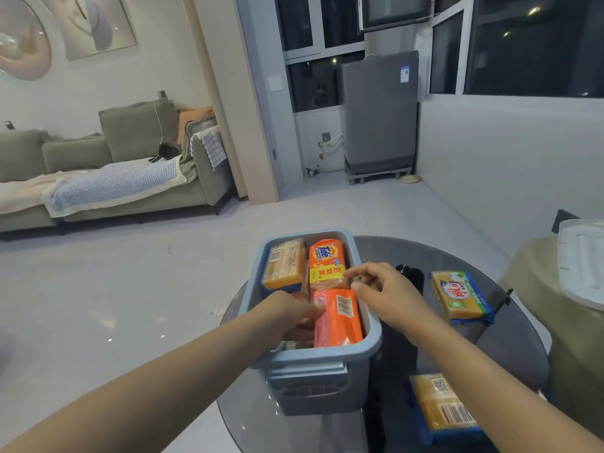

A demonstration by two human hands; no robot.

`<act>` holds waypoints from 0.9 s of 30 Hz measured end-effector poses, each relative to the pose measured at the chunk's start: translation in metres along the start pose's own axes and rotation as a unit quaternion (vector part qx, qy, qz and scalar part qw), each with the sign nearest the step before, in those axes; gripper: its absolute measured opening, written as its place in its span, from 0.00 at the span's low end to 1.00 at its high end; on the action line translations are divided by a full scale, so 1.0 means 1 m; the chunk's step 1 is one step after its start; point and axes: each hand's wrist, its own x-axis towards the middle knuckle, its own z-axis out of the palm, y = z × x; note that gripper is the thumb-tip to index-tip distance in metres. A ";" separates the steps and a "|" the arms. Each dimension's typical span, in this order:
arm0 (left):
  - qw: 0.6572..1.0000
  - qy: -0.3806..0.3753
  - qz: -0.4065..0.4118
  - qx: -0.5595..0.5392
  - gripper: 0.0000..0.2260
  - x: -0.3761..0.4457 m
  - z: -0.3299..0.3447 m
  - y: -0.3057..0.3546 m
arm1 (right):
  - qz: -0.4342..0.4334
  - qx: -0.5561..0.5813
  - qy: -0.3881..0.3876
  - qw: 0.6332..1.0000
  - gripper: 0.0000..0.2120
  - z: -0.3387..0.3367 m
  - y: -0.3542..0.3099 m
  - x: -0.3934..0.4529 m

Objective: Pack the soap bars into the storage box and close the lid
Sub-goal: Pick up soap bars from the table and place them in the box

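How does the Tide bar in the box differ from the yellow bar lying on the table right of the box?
The Tide bar has an orange wrapper; the yellow table bar has blue and green trim. The Tide bar is already packed inside the blue box; the yellow table bar is still out on the glass table. Both are wrapped and label up.

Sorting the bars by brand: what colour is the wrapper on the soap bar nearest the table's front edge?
Yellow with blue edging, seen in the head view: soap bar.
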 end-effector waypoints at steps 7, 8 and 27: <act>0.995 0.062 0.059 0.052 0.18 -0.015 0.006 -0.001 | -0.010 0.025 -0.014 1.000 0.08 -0.010 0.004 -0.011; 0.990 0.081 0.089 0.068 0.16 -0.018 0.009 -0.001 | -0.015 0.022 -0.015 1.000 0.08 -0.013 0.004 -0.013; 0.914 0.046 0.403 -0.008 0.04 -0.054 0.137 0.003 | 0.016 -0.062 -0.089 0.994 0.06 -0.116 0.056 -0.058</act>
